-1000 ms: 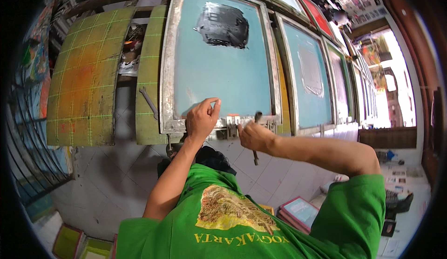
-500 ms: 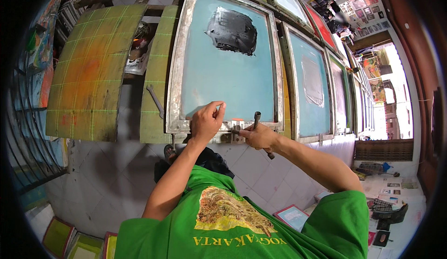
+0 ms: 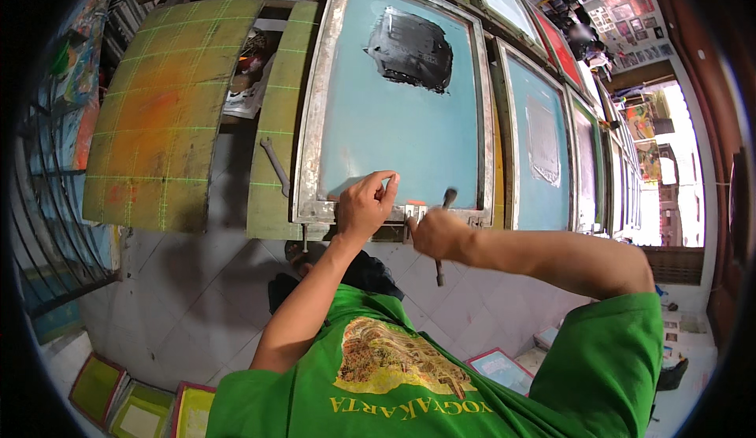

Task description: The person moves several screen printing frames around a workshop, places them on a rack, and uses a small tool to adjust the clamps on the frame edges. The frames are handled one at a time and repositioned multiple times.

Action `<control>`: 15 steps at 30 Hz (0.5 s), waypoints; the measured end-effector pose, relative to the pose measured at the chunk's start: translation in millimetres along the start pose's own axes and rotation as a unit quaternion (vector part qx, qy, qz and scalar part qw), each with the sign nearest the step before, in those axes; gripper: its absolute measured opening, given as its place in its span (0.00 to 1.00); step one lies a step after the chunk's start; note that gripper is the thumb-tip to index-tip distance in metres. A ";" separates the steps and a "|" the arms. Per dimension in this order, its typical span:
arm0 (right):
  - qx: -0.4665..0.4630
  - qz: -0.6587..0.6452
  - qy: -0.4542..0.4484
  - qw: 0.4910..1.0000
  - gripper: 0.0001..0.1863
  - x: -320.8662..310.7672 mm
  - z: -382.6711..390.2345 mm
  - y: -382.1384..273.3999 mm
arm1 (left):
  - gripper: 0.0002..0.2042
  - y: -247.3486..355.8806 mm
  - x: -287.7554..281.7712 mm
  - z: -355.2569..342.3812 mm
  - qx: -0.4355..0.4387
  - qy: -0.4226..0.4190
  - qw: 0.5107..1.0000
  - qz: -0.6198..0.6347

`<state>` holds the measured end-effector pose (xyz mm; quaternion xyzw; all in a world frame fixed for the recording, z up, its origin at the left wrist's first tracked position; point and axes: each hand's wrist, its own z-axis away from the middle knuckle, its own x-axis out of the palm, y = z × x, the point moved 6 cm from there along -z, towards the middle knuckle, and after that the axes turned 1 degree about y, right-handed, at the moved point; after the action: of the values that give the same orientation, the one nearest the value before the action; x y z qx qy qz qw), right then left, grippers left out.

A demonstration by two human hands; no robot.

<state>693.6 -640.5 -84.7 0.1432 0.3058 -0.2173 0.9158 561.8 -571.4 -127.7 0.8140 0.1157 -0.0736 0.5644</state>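
A large metal-framed printing screen (image 3: 402, 135) with blue-green mesh lies in front of me, a black patch of ink (image 3: 413, 48) near its far end. My left hand (image 3: 366, 206) rests over the near bar of the frame. Its fingers are curled in with the thumb up close to the forefinger; what lies under them is hidden. My right hand (image 3: 439, 233) grips a dark T-handle socket wrench (image 3: 449, 199) just right of it. The wrench's bar sticks out above and below the fist, beside a metal clamp (image 3: 415, 211) on the near bar.
An open-end spanner (image 3: 276, 166) lies on a green strip of board left of the screen. Further left is a larger green board (image 3: 157, 123) with grid lines and orange stains. More framed screens (image 3: 539, 146) stand in rows to the right. Tiled floor (image 3: 220, 280) shows below.
My right hand has turned the wrench, so its bar stands tilted the other way, and my right elbow has swung up and outward. The left hand keeps its place on the frame.
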 end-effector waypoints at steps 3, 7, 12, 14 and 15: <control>-0.138 0.160 0.002 0.978 0.06 -10.7 0.3 -5.1 | 0.10 1.1 2.6 1.0 0.013 0.000 1.000 -0.006; -0.021 0.005 0.035 0.999 0.05 -38.9 17.3 27.8 | 0.09 4.1 4.2 1.6 0.007 -0.037 0.999 -0.003; 0.268 -0.339 0.321 0.843 0.14 -17.9 81.4 73.2 | 0.08 17.3 5.2 13.1 0.158 -0.092 0.982 -0.045; 0.405 -0.508 0.412 0.639 0.19 46.1 112.1 70.0 | 0.10 29.6 15.0 34.6 0.155 -0.183 0.969 -0.058; 0.454 -0.510 0.482 0.549 0.19 76.4 121.7 60.0 | 0.11 35.8 15.1 43.1 0.173 -0.181 0.966 -0.064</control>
<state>838.2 -660.4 -30.6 0.4431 0.5834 -0.6563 0.1801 586.5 -622.1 -114.3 0.8632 0.0492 -0.2742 0.4210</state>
